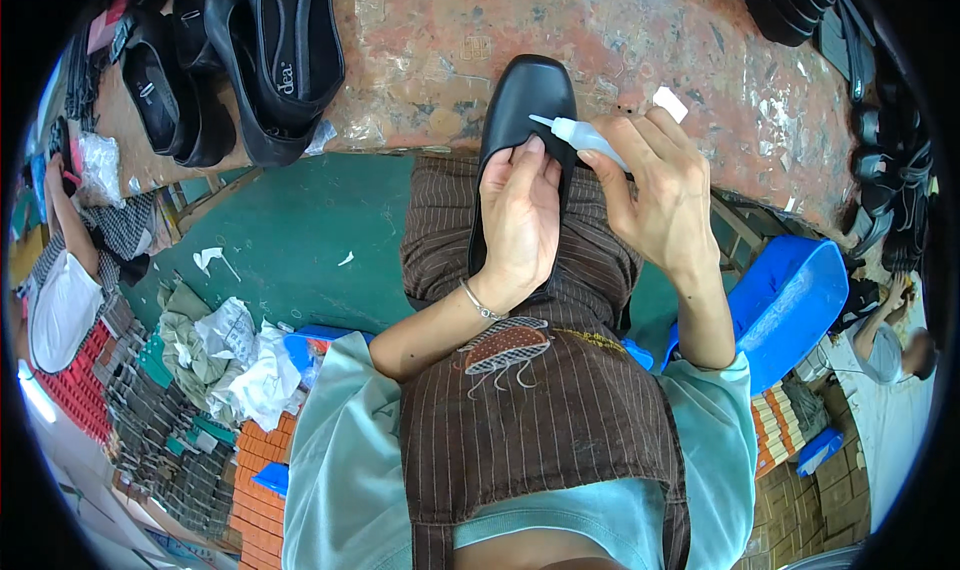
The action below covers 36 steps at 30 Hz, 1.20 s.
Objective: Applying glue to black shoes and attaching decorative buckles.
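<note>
A black leather shoe (530, 88) rests with its toe on the table edge and its heel toward my lap. My left hand (518, 220) grips it by the opening, fingers partly inside and thumb at the upper's edge. In my right hand (655, 185) is a small white squeeze bottle (580, 135) with a narrow pointed nozzle, its fingers closed around the body. The nozzle tip is just over the shoe's upper, close to my left thumb. I cannot tell whether the tip touches the leather.
The worn brown table (420, 60) carries black shoes (270, 60) at the left and more dark shoes (885, 150) at the right edge. A scrap of white paper (670, 103) lies near my right hand. A blue plastic chair (785, 310) stands at the right. Other people work at both sides.
</note>
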{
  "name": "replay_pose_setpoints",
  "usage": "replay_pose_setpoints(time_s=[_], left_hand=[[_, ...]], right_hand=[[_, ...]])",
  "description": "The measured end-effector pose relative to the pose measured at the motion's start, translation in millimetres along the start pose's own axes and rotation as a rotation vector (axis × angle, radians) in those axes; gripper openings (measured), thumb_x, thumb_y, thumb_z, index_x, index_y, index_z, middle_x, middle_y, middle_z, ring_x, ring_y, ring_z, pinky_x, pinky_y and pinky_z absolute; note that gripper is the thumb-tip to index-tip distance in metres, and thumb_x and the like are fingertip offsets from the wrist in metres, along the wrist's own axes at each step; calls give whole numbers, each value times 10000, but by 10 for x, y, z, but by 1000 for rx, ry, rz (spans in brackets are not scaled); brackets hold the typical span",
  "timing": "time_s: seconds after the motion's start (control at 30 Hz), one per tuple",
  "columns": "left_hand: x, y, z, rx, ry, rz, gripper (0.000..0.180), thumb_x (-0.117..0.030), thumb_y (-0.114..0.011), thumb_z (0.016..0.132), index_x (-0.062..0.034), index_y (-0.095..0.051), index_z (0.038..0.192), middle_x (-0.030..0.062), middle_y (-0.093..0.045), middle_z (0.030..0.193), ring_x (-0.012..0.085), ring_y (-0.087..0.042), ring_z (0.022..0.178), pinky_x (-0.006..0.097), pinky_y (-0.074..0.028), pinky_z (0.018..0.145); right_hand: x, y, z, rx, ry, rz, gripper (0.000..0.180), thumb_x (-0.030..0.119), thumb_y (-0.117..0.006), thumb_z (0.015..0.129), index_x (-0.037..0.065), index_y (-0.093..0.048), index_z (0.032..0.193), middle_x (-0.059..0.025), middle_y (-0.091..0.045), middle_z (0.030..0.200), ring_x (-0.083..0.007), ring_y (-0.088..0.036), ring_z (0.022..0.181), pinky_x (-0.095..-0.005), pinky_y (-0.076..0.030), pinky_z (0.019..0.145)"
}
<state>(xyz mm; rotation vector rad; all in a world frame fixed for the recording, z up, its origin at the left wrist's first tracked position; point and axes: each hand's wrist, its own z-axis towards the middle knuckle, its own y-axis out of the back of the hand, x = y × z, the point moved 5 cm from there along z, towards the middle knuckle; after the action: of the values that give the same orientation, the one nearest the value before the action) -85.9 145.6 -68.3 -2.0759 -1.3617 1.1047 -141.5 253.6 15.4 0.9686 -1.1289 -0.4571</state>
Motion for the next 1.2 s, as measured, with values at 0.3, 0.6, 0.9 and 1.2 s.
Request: replay_pose_setpoints(time_s=[0.3,0.6,0.9,1.2], left_hand=[[2,8,0,-13,0,3,122,-77,-532,932,-17,-531,1038,78,-560,1085,182,-517,1052,350,-387,966],[11,24,4,-17,7,6,84,-80,-525,937,-36,-550,1004,75,-570,1075,181,-522,1048,345,-390,961],[21,35,6,-30,27,2,95,-80,-525,937,-44,-555,1019,71,-574,1087,179,-524,1056,344,-393,959],[0,15,-1,-38,14,9,82,-75,-519,939,-38,-541,1009,72,-570,1078,183,-518,1064,349,-387,970]], right_hand=[[26,-11,40,1,6,10,142,76,-690,729,37,-586,815,-91,-566,708,-271,-546,697,-374,-459,573],[11,36,17,8,-14,-15,137,77,-692,723,36,-577,787,-87,-559,694,-271,-546,694,-375,-458,572],[44,-9,69,-9,27,13,138,69,-684,722,42,-571,797,-92,-561,698,-276,-535,678,-374,-456,566],[-21,38,-2,7,-37,18,129,82,-685,735,32,-577,784,-98,-570,711,-282,-557,725,-385,-469,594]])
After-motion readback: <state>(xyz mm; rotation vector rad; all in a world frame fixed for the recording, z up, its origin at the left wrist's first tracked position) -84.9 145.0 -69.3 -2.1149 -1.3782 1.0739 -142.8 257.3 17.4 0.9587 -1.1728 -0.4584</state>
